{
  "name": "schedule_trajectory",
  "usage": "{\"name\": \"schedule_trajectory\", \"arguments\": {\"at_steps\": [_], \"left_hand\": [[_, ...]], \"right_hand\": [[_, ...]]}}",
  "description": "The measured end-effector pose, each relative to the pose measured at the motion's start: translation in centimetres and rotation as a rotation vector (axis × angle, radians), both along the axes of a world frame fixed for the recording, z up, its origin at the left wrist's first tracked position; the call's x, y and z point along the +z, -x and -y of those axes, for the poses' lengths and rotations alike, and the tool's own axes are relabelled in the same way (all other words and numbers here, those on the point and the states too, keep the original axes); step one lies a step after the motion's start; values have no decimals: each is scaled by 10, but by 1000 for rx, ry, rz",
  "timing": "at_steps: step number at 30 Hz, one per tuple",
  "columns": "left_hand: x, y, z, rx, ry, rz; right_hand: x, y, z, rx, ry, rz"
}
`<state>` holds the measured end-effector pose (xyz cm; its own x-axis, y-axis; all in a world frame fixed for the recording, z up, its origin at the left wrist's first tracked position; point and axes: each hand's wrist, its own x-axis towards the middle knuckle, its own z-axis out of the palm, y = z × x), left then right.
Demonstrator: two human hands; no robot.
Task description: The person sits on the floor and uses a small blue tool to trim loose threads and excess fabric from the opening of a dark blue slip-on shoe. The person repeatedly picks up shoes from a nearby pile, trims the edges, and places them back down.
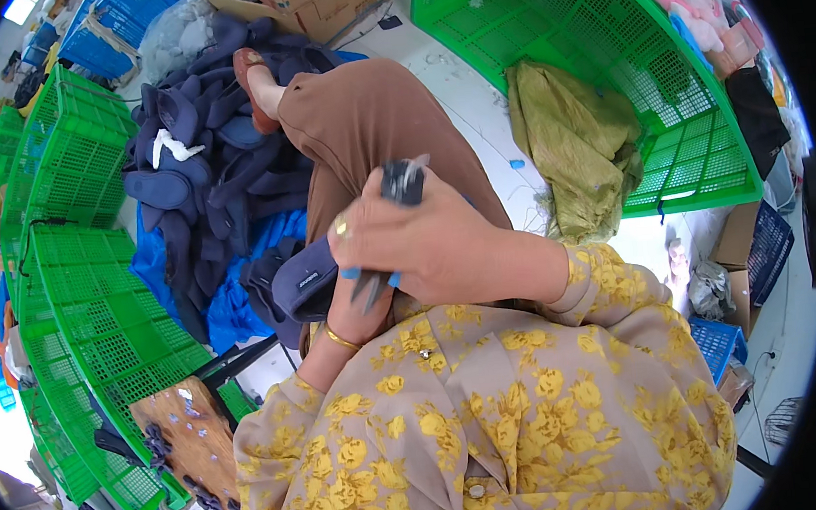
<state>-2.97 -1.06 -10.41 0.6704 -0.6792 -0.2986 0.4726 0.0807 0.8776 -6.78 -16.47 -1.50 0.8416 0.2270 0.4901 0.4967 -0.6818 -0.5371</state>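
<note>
My right hand is closed around a dark grey hand tool. Its thick end sticks out above the fist, and a narrow grey blade-like end points down below it; the kind of tool is not clear. Small blue patches show at the fingers. Beneath it, my left hand is mostly covered, with its fingers hidden, and rests against a navy slipper. That slipper has a small dark label on its strap and appears gripped by the left hand at my lap.
A large heap of navy slippers lies ahead left on blue sheeting. Green crates stand left and far right. An olive sack slumps by the right crate. A wooden stool stands near left.
</note>
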Motion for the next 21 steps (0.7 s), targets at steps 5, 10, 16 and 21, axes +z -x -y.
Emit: {"name": "schedule_trajectory", "arguments": {"at_steps": [5, 10, 16, 21], "left_hand": [[28, -15, 1, -199, -17, -102], [79, -55, 8, -490, -412, 514], [122, -77, 46, -1072, -510, 1776], [117, -52, 54, -1147, -408, 1904]], "right_hand": [[5, -1, 11, 26, -885, -490], [41, 14, 27, 65, -1250, -614], [77, 51, 60, 78, -1301, -284], [75, 73, 75, 214, -1292, -24]]}}
